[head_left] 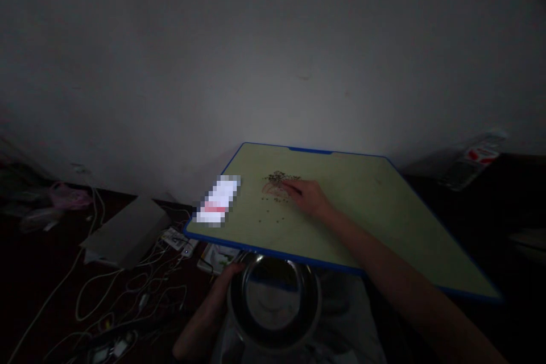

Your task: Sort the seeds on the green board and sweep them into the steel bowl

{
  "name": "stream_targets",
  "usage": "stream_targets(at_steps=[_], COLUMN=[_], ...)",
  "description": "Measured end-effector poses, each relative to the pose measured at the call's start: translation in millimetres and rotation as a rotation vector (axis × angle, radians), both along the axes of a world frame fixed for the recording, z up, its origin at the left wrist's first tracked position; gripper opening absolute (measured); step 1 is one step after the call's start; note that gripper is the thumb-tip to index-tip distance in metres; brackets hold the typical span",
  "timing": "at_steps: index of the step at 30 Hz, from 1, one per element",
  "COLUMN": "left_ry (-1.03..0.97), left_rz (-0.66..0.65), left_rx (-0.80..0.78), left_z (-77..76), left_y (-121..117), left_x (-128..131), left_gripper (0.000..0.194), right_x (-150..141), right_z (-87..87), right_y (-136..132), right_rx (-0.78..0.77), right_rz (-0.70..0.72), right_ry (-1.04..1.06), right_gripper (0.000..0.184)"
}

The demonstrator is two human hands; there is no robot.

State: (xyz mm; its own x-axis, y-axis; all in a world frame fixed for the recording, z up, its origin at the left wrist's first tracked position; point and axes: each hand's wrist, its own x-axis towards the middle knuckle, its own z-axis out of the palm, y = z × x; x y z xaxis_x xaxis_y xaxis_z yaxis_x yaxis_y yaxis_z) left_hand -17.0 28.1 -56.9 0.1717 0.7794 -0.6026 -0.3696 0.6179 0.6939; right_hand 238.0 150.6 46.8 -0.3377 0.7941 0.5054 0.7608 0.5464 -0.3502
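Note:
A scattered pile of small dark grains (pixel 278 177), like seeds or beans, lies on a pale board (pixel 362 210) with a blue rim. Beside the pile my right hand (pixel 310 196) bends over the board, thumb and fingers pinched together at the grains' near edge. Whatever is between those fingertips is too small and dark to make out. Several single grains lie nearer the board's front, around a faint reddish mark. Below the front edge sits a shiny round metal bowl (pixel 315 301). My left hand (pixel 230 276) is closed on the bowl's left side, its fingers partly hidden.
A lit phone (pixel 218 200), its screen blurred out, lies on the board's left side. Tangled white cables (pixel 136 281) and a grey box (pixel 128 230) are on the floor to the left. A pale wall (pixel 273 57) rises behind the board. A plastic package (pixel 473 162) is at far right.

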Motion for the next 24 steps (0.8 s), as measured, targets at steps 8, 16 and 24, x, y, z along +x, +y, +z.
stream_targets(at_steps=[8, 16, 24], left_ry=[0.028, 0.064, 0.051], left_rz=[0.075, 0.090, 0.065], left_rx=[-0.094, -0.025, -0.002], left_z=[19.0, 23.6, 18.4], left_y=[-19.3, -21.1, -13.6], left_x=[3.9, 4.2, 3.3], left_gripper=[0.009, 0.010, 0.005], right_x=[0.7, -1.5, -1.6], right_z=[-2.0, 2.8, -1.4], right_y=[0.5, -5.3, -1.3], right_rx=[-0.008, -0.051, -0.035], right_rz=[0.001, 0.025, 0.006], right_ry=[-0.012, -0.009, -0.017], right_gripper=[0.027, 0.029, 0.029])
